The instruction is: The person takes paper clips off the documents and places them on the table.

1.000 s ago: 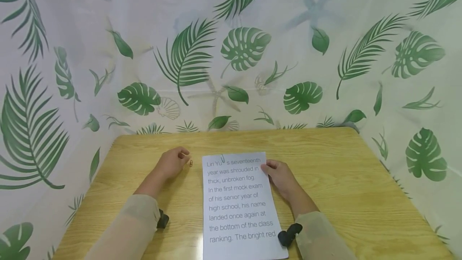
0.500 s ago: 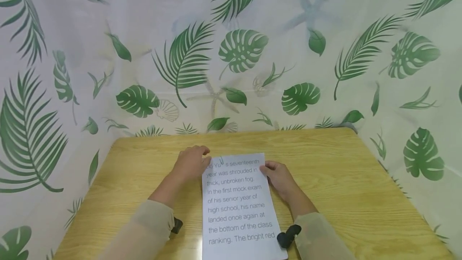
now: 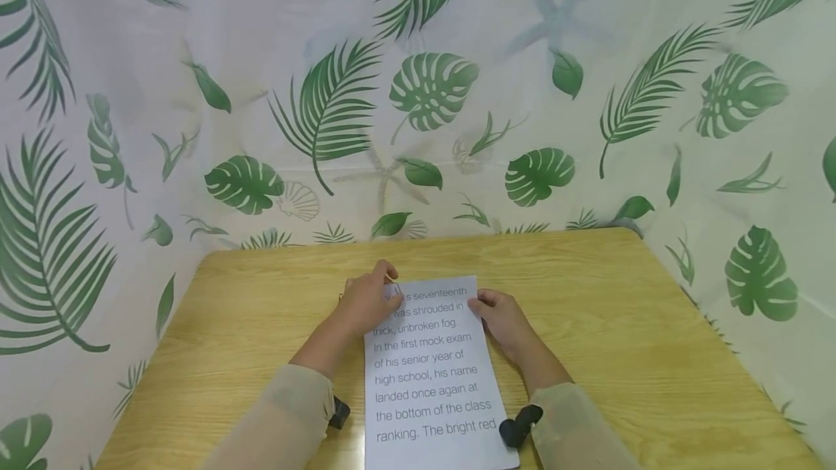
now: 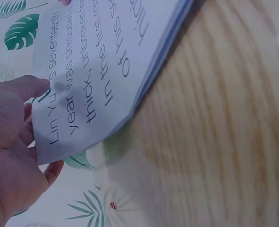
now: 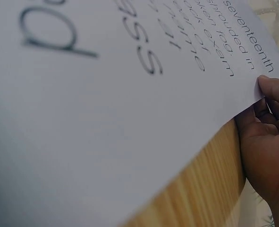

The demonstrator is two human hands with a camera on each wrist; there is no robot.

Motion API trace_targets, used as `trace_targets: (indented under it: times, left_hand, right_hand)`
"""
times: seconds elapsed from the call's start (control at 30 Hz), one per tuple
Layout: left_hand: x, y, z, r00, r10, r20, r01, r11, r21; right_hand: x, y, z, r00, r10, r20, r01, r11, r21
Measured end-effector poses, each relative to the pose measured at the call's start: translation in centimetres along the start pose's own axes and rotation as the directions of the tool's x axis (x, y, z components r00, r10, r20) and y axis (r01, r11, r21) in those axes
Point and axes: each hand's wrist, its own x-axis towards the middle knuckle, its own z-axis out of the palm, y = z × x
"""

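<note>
Left hand (image 3: 366, 303) and right hand (image 3: 508, 319) pinch one white printed-paper stack (image 3: 427, 383); one green wire clip (image 4: 45, 95) touches the left hand.

The left grip (image 3: 363, 306) and right grip (image 3: 508, 319) hold printed paper (image 3: 427, 381).

There are two hands, a left hand (image 3: 367, 304) and a right hand (image 3: 506, 321), making two sets of fingers (image 4: 55, 171). Two sleeves (image 3: 578, 426) show, and two black wrist pieces (image 3: 520, 426), one per arm. Paper clips number two: one green clip (image 4: 44, 97) on the paper (image 3: 427, 368) and one reddish clip (image 4: 113, 205) apart from it. The paper is one stack of more than one sheet; the exact sheet count cannot be told. Its top page carries nine lines of print (image 3: 423, 342). There is one counter (image 3: 607, 310). Behind it are over twenty leaf prints (image 3: 538, 176).
</note>
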Motion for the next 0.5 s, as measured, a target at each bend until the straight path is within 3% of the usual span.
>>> trace_targets:
  times: [0.2,0.5]
  left_hand:
    - [0.17,-0.27,0.39,0.999,0.035,-0.038,-0.035,0.999,0.006]
    - [0.15,-0.37,0.68,0.998,-0.001,-0.058,-0.001,1.000,-0.024]
  right_hand:
    - [0.33,0.26,-0.02,1.000,0.004,-0.004,-0.004,1.000,-0.003]
    - [0.53,0.62,-0.13,1.000,-0.006,-0.002,0.006,1.000,-0.001]
